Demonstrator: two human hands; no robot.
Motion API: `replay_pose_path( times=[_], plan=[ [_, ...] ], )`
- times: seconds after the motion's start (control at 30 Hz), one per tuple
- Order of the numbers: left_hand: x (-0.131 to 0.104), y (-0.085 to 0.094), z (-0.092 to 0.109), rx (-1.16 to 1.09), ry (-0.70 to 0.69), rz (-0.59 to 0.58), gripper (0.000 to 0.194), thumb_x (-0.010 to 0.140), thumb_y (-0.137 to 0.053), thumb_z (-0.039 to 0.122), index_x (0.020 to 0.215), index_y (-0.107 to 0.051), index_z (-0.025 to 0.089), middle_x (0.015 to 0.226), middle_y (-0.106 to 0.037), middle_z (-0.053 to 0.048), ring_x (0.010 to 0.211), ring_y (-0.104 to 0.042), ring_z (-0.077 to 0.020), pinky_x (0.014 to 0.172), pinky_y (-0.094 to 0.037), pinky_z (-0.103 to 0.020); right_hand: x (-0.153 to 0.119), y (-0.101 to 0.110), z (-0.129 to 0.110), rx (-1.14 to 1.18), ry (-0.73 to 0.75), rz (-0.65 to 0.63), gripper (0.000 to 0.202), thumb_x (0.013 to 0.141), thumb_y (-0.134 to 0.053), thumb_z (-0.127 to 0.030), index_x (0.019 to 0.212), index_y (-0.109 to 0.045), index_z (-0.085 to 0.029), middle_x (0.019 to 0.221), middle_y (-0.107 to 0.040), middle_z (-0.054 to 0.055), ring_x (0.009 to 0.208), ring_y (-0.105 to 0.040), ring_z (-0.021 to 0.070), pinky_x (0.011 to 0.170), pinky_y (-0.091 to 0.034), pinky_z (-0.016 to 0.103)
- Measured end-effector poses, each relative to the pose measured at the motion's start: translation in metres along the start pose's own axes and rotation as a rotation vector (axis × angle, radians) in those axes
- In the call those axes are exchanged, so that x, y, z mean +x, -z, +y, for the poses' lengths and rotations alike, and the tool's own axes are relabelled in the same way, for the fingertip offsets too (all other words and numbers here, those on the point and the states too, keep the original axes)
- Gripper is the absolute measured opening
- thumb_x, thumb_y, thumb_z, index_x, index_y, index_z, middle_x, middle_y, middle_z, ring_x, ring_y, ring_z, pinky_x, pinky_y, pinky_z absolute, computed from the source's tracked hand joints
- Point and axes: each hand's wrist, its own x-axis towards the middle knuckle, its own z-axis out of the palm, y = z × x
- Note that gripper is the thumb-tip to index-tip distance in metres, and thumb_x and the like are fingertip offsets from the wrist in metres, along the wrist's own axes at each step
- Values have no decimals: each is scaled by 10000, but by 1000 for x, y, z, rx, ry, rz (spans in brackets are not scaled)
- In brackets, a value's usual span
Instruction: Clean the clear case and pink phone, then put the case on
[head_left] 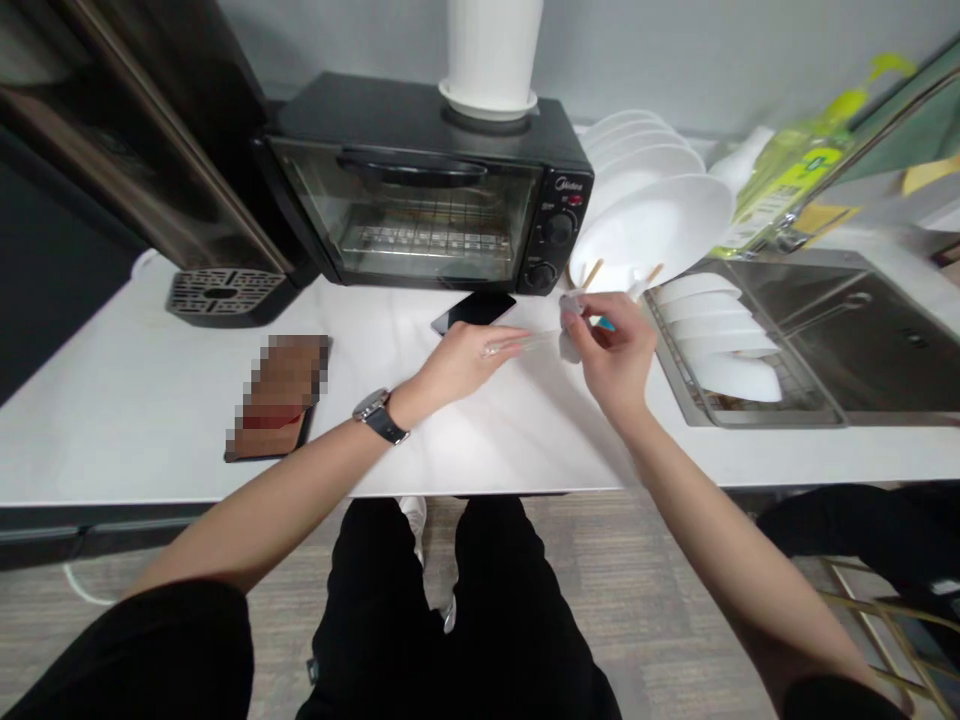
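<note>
Near the center of the frame, the left hand (466,362) stretches rightward with its fingers nearly straight, holding one end of a thin transparent strip (538,341). Just right of center, the right hand (619,345) has its thumb and fingers pinched on a small grey piece (570,345), where the strip's other end reaches; blur hides the exact shape of both. The strip spans the gap between the hands, above the white desk (480,455).

Below the hands, white desk surface runs down to the front edge, which crosses the lower half of the frame; both forearms reach in over that edge. Above them, room is tighter: a phone (474,311) lies flat just beyond the left hand, and the front of the black toaster oven (427,215) stands right behind it. To the right, the near left corner of the sink (900,350) begins a little way from the right hand, with stacked bowls (724,345) inside that rim. Upright plates (652,220) lean just above the right hand. At left center, a pixelated flat rectangle (279,395) lies tilted, its lower end near the front edge.
</note>
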Motion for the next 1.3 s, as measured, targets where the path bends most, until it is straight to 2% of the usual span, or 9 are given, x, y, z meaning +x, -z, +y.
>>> replay_pose_path(
  times=[0.13,0.23,0.33,0.5,0.6,0.93,1.07,1.2,1.3],
  plan=[
    [-13,-3,-8,85,-162,95,245,979,-704,187,1183,-827,243,1132,-840,-26,921,-824,-174,843,-668,-267,13,-28,8,-89,354,-17,202,1019,-613,-287,1115,-789,-260,1045,-757,68,966,-726,211,831,-613,396],
    [-13,-1,-13,143,-230,156,267,987,-702,180,1220,-813,247,1164,-834,-23,936,-826,-165,850,-683,-264,6,-40,11,-67,450,72,241,1007,-618,-216,1172,-777,-287,1038,-745,53,943,-726,200,812,-608,381],
    [-11,3,-13,159,-248,235,268,996,-693,177,1225,-809,253,1173,-831,-13,963,-827,-163,881,-691,-269,-1,-38,13,-88,499,125,265,988,-650,-202,1195,-778,-305,1010,-736,41,900,-722,191,787,-600,366],
    [-13,5,-5,171,-345,338,277,993,-682,132,1241,-793,187,1195,-823,-53,1020,-823,-164,940,-686,-265,-1,-31,19,-137,459,175,274,987,-654,-202,1194,-793,-315,1007,-716,48,882,-703,192,772,-592,371],
    [-15,6,-1,207,-387,374,304,984,-681,105,1244,-790,217,1192,-824,-32,990,-826,-153,916,-695,-266,0,-31,22,-150,414,193,286,990,-644,-195,1196,-798,-320,1014,-707,50,884,-688,189,789,-591,381],
    [-15,6,-2,272,-356,435,285,963,-697,104,1199,-807,218,1159,-834,-15,948,-829,-148,914,-686,-262,-2,-35,20,-195,378,194,310,985,-632,-184,1204,-802,-322,1013,-697,51,902,-686,187,790,-606,395],
    [-15,4,-7,286,-345,420,272,939,-713,91,1176,-811,184,1118,-843,-30,907,-829,-140,871,-680,-237,-2,-39,22,-120,358,127,299,977,-646,-167,1184,-813,-304,984,-691,46,866,-677,170,684,-578,337],
    [-14,3,-11,310,-307,400,265,936,-710,105,1159,-815,204,1092,-849,-25,851,-821,-131,806,-667,-231,-7,-41,17,-46,298,7,274,981,-648,-185,1168,-819,-289,956,-682,41,761,-631,136,539,-498,260],
    [-14,2,-10,351,-290,391,189,936,-702,115,1043,-832,201,940,-856,-9,729,-788,-112,689,-618,-199,-13,-43,9,-6,333,-74,292,975,-666,-177,1195,-810,-303,961,-683,34,712,-598,113,504,-465,236]
  ],
)
